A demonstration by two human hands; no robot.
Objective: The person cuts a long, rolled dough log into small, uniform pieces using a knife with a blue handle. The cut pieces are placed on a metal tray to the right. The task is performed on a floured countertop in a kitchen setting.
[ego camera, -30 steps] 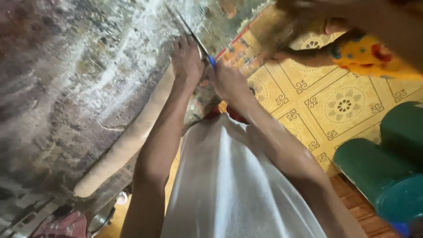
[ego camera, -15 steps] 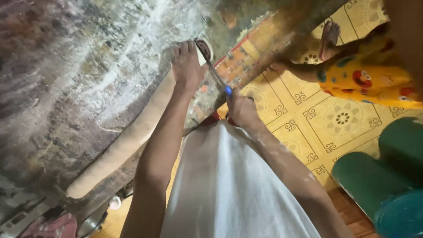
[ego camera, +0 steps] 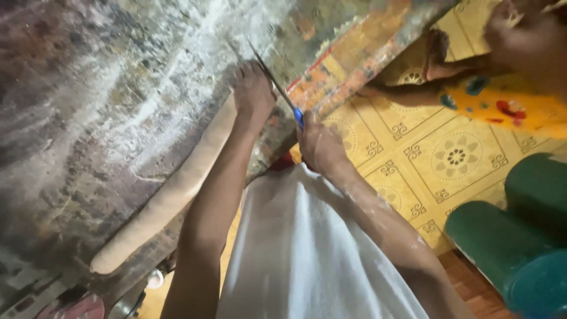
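Observation:
A long pale dough log (ego camera: 171, 195) lies diagonally on the floured, worn table (ego camera: 88, 88). My left hand (ego camera: 253, 91) rests on the log's far end, fingers pressing down on it. My right hand (ego camera: 319, 145) grips a knife with a blue handle (ego camera: 298, 116) just off the table's edge. Its thin blade (ego camera: 271, 77) angles up and to the left, right beside my left hand and over the end of the dough. My white shirt fills the lower middle of the view.
Another person in yellow patterned clothing (ego camera: 514, 100) is at the upper right, over the yellow tiled floor (ego camera: 455, 156). Green round containers (ego camera: 502, 236) stand at the lower right. Small objects sit under the table's near edge at the bottom left.
My right hand has drawn back from beside the left hand toward my body, taking the knife with it. The left hand stays on the dough's end. The other person has shifted right.

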